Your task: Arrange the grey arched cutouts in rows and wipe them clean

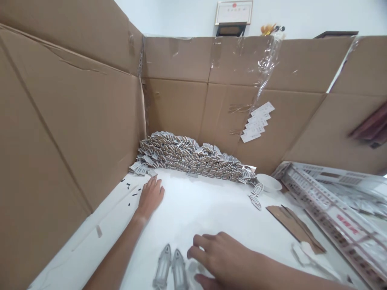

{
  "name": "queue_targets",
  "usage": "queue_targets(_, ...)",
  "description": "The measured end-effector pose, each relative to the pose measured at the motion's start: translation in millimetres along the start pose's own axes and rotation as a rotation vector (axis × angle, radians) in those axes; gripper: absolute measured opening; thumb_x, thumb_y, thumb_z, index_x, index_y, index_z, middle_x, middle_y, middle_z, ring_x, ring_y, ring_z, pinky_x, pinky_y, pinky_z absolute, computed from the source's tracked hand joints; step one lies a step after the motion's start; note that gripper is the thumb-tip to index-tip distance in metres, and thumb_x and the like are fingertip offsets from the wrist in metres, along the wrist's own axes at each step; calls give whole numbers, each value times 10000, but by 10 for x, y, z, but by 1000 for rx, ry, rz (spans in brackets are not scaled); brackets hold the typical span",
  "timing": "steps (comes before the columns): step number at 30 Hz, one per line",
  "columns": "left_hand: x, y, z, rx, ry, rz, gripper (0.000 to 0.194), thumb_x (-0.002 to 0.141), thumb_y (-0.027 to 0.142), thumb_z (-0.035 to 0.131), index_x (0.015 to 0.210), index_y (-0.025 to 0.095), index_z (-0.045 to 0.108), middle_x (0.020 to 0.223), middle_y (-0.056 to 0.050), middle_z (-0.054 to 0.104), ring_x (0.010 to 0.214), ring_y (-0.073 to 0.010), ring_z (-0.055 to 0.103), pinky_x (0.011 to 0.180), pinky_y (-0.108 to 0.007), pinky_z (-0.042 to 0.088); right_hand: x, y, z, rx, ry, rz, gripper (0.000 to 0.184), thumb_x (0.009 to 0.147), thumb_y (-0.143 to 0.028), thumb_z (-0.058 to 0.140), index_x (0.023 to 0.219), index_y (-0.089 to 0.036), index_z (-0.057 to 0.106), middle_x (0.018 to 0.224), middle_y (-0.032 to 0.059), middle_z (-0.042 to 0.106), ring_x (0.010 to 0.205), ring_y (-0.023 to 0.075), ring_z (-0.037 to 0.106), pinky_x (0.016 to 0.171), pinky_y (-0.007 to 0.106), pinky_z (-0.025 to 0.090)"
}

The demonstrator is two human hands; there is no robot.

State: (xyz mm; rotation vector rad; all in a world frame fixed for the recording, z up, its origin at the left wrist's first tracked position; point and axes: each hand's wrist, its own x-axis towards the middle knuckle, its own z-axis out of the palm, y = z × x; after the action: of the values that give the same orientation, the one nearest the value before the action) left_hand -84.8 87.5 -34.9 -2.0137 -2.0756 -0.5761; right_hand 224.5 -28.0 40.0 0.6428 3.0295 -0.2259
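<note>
My left hand lies stretched out on the white tabletop, its fingertips at the front edge of a heap of small flat grey arch-shaped pieces. Close to me, my right hand hovers low with curled fingers, the thumb apart from them. Beneath it are small pale translucent bits, blurred and partly hidden. Just left of these, two pointed grey pieces, a left one and a right one, lie side by side with their tips facing away from me.
Cardboard walls enclose the back and left. On the right stand a white bowl, a cardboard scrap and a long printed box with plastic-wrapped contents. Small black bits lie left of my left hand.
</note>
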Motion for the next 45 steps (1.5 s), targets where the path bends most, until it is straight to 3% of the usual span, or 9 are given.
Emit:
queue_targets(4,19,-4,23,-23,17,32,352,1036,222,382,1226,164,672,1435,-159,639,1464,-316,486,1212,-473,430,-72,2,-105,25,33,102,294,1037,-427,574,1245,-227,630,1136,89,720,937,265,725,711,347,511)
queue_targets(10,38,100,-37,-62,36,22,381,1047,340,437,1236,119,683,1376,-200,669,1478,-424,429,1198,-592,398,27,-57,-132,53,-7,130,361,1059,-457,546,1294,-197,631,1190,117,701,1014,277,694,759,357,530)
queue_targets(14,-68,248,-198,-125,44,92,405,1077,340,375,1279,130,658,1356,-166,673,1394,-356,496,1196,-526,388,157,-58,-76,139,5,127,606,972,-536,688,1462,-200,570,1346,138,647,1136,309,658,875,408,557)
queue_targets(17,-234,353,-285,-182,10,176,373,1083,321,376,1257,149,658,1285,-133,699,1260,-305,570,1134,-469,436,247,-67,10,205,-12,32,756,894,-536,775,1528,-204,532,1396,146,614,1165,315,642,932,427,559)
queue_targets(25,-438,548,-200,-314,-60,266,289,1055,231,426,1230,170,649,1242,-93,722,1177,-271,604,1092,-452,466,293,-159,198,200,-23,-35,569,865,-340,784,1381,-170,616,1264,152,633,1121,297,616,908,399,548)
queue_targets(32,-400,531,-184,-400,-108,255,254,1049,218,461,1229,200,639,1193,-49,741,1172,-267,608,1068,-438,488,386,-193,40,183,19,123,484,888,-366,731,1323,-176,640,1226,133,620,1070,288,622,871,402,546)
queue_targets(35,-391,485,-181,-420,-110,235,255,1048,219,460,1223,203,644,1177,-49,743,1173,-266,607,1042,-428,501,523,-285,27,172,41,90,495,894,-400,723,1339,-205,630,1247,125,604,1067,286,611,854,403,540)
queue_targets(39,-366,451,-168,-430,-120,218,258,1035,212,465,1204,194,658,1126,-60,748,1140,-275,612,1026,-432,510,680,-381,112,121,-40,88,453,874,-419,747,1233,-166,633,1192,130,600,1024,288,583,779,395,530)
queue_targets(45,-372,448,-143,-454,-135,207,252,1032,205,470,1188,208,667,1102,-47,749,1143,-271,601,1042,-422,498,694,-422,93,138,-22,114,366,882,-350,745,1164,-150,625,1115,115,598,1011,275,561,797,383,517)
